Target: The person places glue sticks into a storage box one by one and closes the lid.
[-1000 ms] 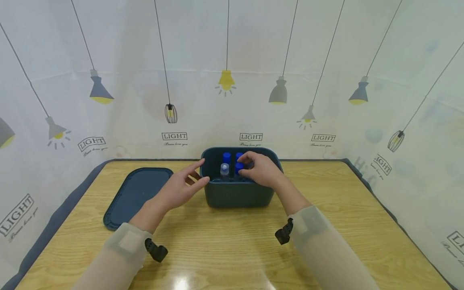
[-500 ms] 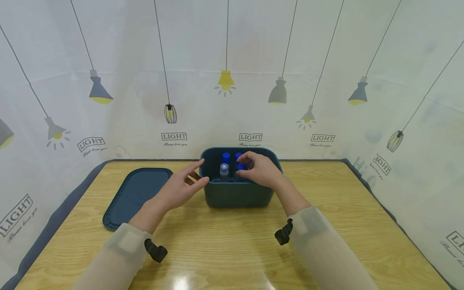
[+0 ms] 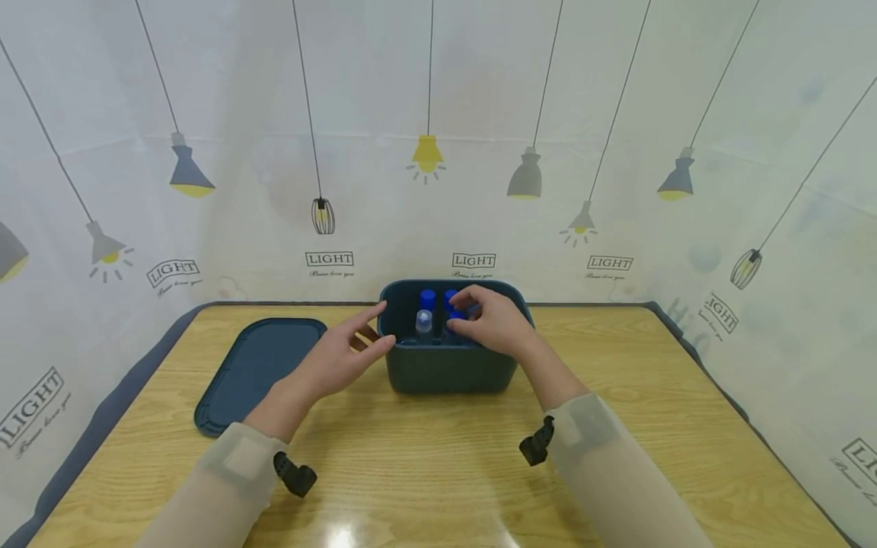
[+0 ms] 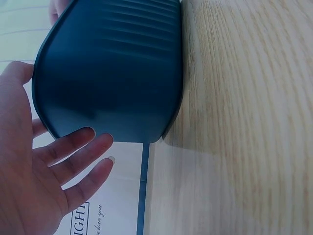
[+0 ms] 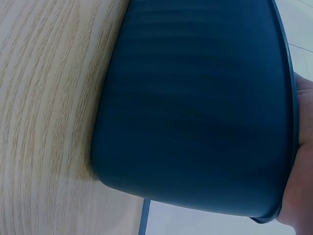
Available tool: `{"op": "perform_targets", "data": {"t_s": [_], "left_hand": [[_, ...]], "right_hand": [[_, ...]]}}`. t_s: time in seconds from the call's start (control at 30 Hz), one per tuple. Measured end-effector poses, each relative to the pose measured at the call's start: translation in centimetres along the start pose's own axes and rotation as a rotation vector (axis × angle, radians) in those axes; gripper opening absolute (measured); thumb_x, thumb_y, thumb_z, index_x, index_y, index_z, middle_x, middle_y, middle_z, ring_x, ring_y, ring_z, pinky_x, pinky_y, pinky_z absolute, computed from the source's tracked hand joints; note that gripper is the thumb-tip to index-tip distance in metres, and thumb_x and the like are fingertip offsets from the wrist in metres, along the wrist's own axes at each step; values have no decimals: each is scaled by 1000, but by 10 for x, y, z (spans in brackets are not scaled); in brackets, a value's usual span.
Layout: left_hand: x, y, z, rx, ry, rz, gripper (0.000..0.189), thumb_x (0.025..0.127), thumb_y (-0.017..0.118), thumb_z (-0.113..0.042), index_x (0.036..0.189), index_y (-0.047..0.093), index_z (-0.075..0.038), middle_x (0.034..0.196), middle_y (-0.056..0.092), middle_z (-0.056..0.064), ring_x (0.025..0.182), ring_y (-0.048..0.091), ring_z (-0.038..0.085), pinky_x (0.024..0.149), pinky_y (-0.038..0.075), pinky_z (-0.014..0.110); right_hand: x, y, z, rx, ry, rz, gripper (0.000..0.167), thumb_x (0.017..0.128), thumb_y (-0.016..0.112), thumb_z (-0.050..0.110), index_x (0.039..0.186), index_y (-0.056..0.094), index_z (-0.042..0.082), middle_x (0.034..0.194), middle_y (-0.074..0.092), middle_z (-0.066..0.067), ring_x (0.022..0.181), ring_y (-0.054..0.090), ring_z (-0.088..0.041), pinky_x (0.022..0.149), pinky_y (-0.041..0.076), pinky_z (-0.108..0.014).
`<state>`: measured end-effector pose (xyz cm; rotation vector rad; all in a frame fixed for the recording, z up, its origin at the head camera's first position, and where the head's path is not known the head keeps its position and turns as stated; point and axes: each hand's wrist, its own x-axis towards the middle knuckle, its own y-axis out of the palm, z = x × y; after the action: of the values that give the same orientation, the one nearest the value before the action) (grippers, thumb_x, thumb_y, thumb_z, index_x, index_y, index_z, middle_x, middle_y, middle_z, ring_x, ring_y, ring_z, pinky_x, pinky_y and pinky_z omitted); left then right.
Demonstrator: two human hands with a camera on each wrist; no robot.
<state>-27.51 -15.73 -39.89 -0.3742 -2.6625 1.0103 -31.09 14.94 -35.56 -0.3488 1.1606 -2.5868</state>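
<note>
The dark teal bin (image 3: 452, 371) stands on the wooden table, open at the top. Inside are two blue-capped bottles at the back, the left one's cap (image 3: 428, 298) in plain view, and a bottle with a clear cap (image 3: 424, 323) nearer the front. My right hand (image 3: 493, 323) reaches over the front rim and pinches another blue-capped bottle (image 3: 454, 318), which its thumb and fingers partly cover. My left hand (image 3: 342, 352) spreads around the bin's left end. In the left wrist view the thumb is at the rim and the other fingers lie by the end wall.
A dark teal lid (image 3: 263, 369) lies flat on the table (image 3: 411, 472) left of the bin, partly behind my left forearm. A white backdrop (image 3: 370, 175) printed with lamps rises close behind the bin and at both sides.
The blue-capped bottle at my right fingertips has shifted slightly right within the bin, and my thumb now covers more of its cap. My left hand, the bin and the lid stay put.
</note>
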Motion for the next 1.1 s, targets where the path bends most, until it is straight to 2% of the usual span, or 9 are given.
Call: {"op": "perform_targets", "data": {"t_s": [0.2, 0.37, 0.47, 0.63, 0.8, 0.93, 1.1], "left_hand": [[0, 0, 1, -5, 3, 1, 75, 108, 62, -59, 173, 37, -32, 133, 71, 9, 107, 71, 23, 96, 61, 48], [-1, 0, 0, -11, 1, 5, 75, 108, 63, -59, 173, 37, -32, 133, 71, 9, 106, 71, 23, 97, 61, 48], [-1, 0, 0, -13, 3, 6, 75, 108, 63, -58, 173, 36, -32, 133, 71, 9, 106, 70, 22, 96, 61, 47], [-2, -1, -1, -7, 8, 2, 74, 109, 62, -58, 173, 36, -32, 132, 71, 9, 105, 71, 22, 95, 61, 47], [-1, 0, -1, -7, 8, 2, 74, 109, 62, -58, 173, 36, -33, 132, 71, 9, 106, 71, 23, 96, 61, 48], [-2, 0, -1, -4, 1, 2, 74, 109, 61, -59, 173, 36, -33, 133, 71, 9, 107, 71, 23, 97, 61, 49], [-1, 1, -1, -1, -2, 0, 74, 109, 61, -59, 174, 35, -33, 134, 71, 9, 107, 70, 23, 96, 61, 48]], "right_hand": [[0, -1, -1, 34, -20, -82, 41, 108, 72, 34, 143, 67, 14, 138, 72, -8, 110, 69, -27, 87, 59, -44], [0, -8, 0, 106, -78, -186, 39, 108, 72, 28, 142, 68, 9, 135, 74, -11, 109, 71, -30, 91, 60, -48], [-4, -18, 1, 116, -99, -216, 40, 108, 72, 28, 143, 68, 10, 137, 73, -12, 111, 70, -32, 93, 59, -49], [-19, -36, -5, 94, -82, -216, 44, 109, 70, 33, 149, 65, 15, 148, 68, -12, 120, 68, -31, 99, 57, -51], [-39, -48, -24, 78, -60, -218, 50, 110, 69, 32, 154, 61, 8, 158, 59, -17, 136, 59, -38, 112, 51, -59], [-54, -53, -42, 66, -17, -176, 59, 110, 68, 35, 160, 54, 8, 164, 50, -19, 148, 50, -43, 116, 46, -65], [-68, -52, -62, 46, 19, -103, 67, 110, 66, 45, 166, 48, 12, 170, 46, -17, 151, 46, -43, 118, 44, -65]]}}
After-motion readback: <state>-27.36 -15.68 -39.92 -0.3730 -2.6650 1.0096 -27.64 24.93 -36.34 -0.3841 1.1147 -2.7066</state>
